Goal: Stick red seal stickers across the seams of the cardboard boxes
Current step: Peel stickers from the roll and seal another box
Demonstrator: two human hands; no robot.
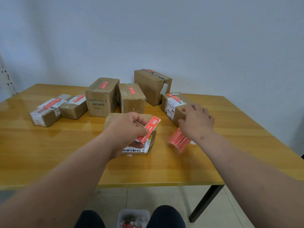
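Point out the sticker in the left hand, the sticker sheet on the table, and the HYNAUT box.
red seal sticker [153, 125]: head view, upper printed half.
sticker sheet [178, 140]: head view, red middle.
HYNAUT box [98, 104]: head view, front face.

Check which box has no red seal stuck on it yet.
The near box under the left hand. That hand pinches a loose seal over it. The six others each show a red seal on top.

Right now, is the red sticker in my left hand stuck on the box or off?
Off: the left hand pinches the red seal sticker above the small cardboard box.
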